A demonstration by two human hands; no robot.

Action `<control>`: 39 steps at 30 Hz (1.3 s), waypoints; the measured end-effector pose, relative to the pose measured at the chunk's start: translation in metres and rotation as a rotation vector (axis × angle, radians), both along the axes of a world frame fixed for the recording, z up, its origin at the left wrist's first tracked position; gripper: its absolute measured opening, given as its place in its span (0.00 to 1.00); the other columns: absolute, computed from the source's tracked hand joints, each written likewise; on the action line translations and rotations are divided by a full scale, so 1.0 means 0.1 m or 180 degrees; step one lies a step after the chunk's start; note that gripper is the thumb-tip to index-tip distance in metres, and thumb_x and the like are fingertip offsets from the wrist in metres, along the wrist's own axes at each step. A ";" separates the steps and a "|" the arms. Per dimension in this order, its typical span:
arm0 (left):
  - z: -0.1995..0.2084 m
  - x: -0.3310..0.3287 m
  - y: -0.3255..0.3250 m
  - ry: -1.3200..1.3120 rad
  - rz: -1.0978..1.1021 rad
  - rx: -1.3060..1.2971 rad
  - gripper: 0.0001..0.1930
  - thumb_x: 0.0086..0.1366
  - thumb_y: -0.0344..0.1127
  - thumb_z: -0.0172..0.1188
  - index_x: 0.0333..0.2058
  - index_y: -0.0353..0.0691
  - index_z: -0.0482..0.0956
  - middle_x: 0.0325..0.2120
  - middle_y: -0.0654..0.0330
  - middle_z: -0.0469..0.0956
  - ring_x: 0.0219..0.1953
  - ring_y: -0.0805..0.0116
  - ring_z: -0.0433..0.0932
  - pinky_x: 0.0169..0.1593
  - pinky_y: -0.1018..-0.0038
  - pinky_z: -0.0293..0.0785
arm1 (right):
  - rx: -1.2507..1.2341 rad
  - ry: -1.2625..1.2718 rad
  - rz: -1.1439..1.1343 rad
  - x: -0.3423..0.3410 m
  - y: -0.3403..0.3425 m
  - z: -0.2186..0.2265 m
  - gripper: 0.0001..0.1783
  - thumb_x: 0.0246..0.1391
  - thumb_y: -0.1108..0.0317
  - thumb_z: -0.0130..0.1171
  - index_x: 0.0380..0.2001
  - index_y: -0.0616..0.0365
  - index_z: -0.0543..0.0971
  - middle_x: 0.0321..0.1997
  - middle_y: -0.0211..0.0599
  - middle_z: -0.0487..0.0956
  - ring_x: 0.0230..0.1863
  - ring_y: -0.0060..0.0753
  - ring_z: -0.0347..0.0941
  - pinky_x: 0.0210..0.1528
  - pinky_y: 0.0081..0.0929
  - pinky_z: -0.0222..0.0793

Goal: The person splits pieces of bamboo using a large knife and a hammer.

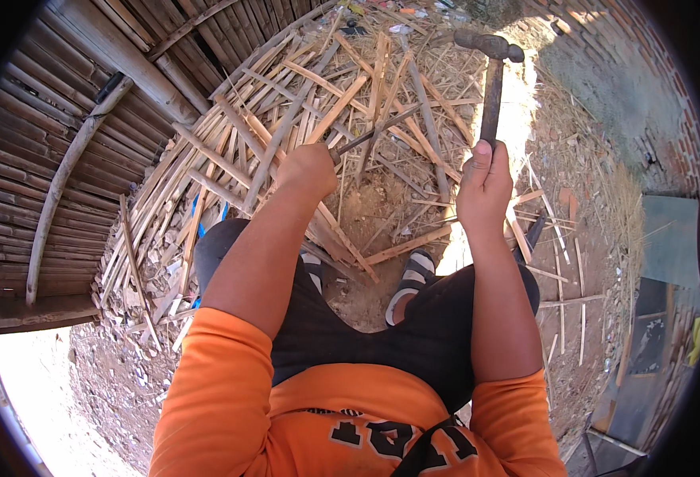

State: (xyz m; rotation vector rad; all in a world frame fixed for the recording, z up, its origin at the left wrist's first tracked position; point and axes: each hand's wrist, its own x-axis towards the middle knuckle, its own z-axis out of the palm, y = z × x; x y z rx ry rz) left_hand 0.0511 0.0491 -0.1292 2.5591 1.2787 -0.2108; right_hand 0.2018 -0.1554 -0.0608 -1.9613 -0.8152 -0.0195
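Head view shows the right hand (483, 187) clamped on a raised hammer (490, 75), left hand (308, 169) gripping a metal blade (374, 135) over bamboo strips (286, 103), seemingly mid-strike.

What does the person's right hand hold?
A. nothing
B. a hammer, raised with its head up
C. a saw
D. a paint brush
B: the right hand grips the handle of a hammer, whose dark head is up above the bamboo strips; the left hand holds a thin blade-like tool there.
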 end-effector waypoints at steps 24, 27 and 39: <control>0.08 0.08 -0.14 -0.0062 -0.0014 -0.0350 0.14 0.64 0.36 0.57 0.46 0.52 0.86 0.44 0.52 0.85 0.48 0.52 0.83 0.52 0.59 0.80 | -0.1008 0.0067 0.0206 0.12 0.00 -0.33 0.25 0.71 0.49 0.47 0.36 0.63 0.74 0.26 0.55 0.79 0.32 0.64 0.77 0.37 0.53 0.70; -0.03 0.04 -0.06 -0.0055 0.0134 -0.0417 0.14 0.64 0.35 0.58 0.46 0.54 0.86 0.45 0.52 0.85 0.48 0.52 0.83 0.52 0.59 0.80 | -0.0121 -0.0095 0.0052 0.10 -0.01 -0.12 0.23 0.73 0.50 0.45 0.38 0.62 0.72 0.21 0.50 0.75 0.25 0.57 0.74 0.31 0.47 0.67; -0.11 0.14 -0.06 -0.0010 0.0125 -0.0421 0.15 0.63 0.34 0.57 0.46 0.52 0.86 0.45 0.52 0.85 0.48 0.51 0.84 0.52 0.60 0.80 | -0.0797 0.0022 0.0158 0.25 0.01 -0.42 0.26 0.71 0.47 0.48 0.35 0.63 0.75 0.24 0.55 0.77 0.30 0.63 0.75 0.35 0.51 0.69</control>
